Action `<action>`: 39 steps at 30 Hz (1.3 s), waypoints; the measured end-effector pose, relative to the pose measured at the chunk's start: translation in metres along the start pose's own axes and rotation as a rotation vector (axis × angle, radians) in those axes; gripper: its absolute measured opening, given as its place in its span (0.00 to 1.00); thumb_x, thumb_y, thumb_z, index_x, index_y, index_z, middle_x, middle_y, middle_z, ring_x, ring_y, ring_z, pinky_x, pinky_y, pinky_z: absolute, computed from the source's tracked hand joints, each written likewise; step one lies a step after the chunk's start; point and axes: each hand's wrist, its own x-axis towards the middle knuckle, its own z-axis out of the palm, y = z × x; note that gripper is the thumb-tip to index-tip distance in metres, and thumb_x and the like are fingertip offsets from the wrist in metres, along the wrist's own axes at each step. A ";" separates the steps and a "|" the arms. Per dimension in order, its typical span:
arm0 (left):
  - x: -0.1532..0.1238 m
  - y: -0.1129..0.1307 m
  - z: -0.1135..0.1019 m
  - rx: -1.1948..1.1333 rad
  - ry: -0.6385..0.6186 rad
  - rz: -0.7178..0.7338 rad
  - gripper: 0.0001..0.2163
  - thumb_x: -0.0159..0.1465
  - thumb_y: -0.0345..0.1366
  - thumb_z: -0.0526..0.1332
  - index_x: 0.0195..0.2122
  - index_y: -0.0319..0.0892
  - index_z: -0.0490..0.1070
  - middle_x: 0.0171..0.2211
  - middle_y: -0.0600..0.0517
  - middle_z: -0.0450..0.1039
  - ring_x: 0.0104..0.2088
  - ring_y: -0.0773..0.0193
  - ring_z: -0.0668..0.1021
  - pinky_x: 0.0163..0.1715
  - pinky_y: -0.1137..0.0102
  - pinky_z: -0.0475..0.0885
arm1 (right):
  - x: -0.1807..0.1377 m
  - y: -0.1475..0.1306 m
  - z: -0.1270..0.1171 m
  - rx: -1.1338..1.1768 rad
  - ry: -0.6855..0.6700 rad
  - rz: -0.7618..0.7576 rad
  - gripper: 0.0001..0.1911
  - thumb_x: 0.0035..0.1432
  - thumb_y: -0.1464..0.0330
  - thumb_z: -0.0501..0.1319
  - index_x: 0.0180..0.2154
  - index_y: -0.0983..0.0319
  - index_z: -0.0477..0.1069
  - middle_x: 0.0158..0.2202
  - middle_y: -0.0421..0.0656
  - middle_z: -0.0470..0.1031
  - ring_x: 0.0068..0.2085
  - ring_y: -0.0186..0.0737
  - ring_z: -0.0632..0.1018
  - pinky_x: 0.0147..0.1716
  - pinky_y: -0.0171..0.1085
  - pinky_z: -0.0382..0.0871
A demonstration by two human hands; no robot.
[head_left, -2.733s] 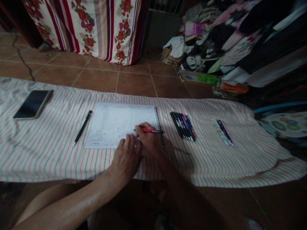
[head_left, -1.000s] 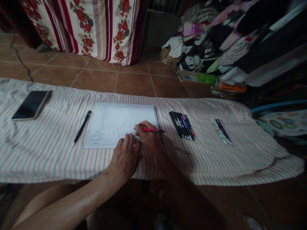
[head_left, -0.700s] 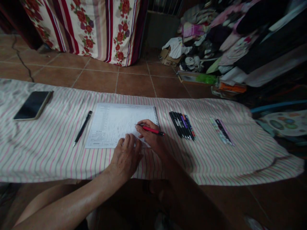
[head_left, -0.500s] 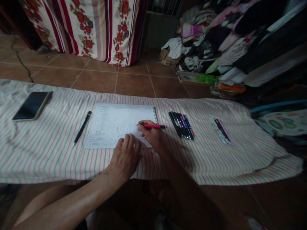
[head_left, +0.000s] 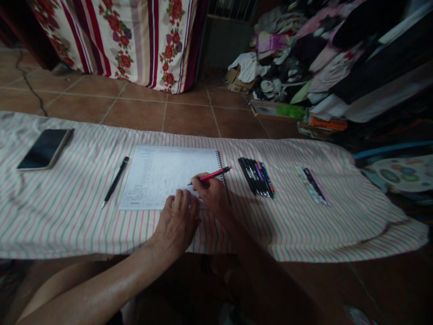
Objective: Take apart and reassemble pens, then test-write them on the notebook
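Observation:
A spiral-bound notebook (head_left: 162, 164) lies on the striped cloth, its wire binding along the right side and faint marks across the page. Over its lower right part, my right hand (head_left: 212, 194) is closed around a red pen (head_left: 211, 174) with black ends. The pen slants, its tip at the page and its rear end up to the right. Resting flat on the notebook's lower edge is my left hand (head_left: 179, 216), palm down with fingers somewhat apart and nothing in it. A black pen (head_left: 115, 182) lies left of the notebook.
Several pens (head_left: 256, 177) lie in a row right of the notebook, with a few slim items (head_left: 313, 186) farther right. A phone (head_left: 46, 149) rests at the left. Beyond the cloth are a floral curtain (head_left: 138, 40), a cardboard box (head_left: 238, 82) and piled clothes (head_left: 318, 49).
The red pen's tip has shifted left and slightly down over the page. Its rear end has tilted upward. My left hand stays in place.

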 end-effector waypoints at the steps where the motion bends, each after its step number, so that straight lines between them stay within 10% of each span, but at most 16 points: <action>1: 0.000 0.000 0.000 0.003 -0.002 -0.002 0.18 0.66 0.37 0.50 0.54 0.34 0.63 0.52 0.38 0.66 0.52 0.48 0.66 0.46 0.57 0.65 | 0.000 0.001 0.000 0.006 -0.001 0.002 0.13 0.53 0.59 0.57 0.30 0.61 0.73 0.23 0.41 0.76 0.26 0.36 0.76 0.25 0.31 0.68; 39: 0.001 0.000 0.000 0.015 -0.030 -0.004 0.19 0.66 0.37 0.51 0.54 0.33 0.64 0.54 0.37 0.66 0.54 0.46 0.67 0.48 0.56 0.66 | 0.006 0.018 0.010 0.017 0.017 -0.045 0.14 0.56 0.57 0.56 0.35 0.58 0.73 0.28 0.40 0.78 0.30 0.37 0.79 0.25 0.31 0.69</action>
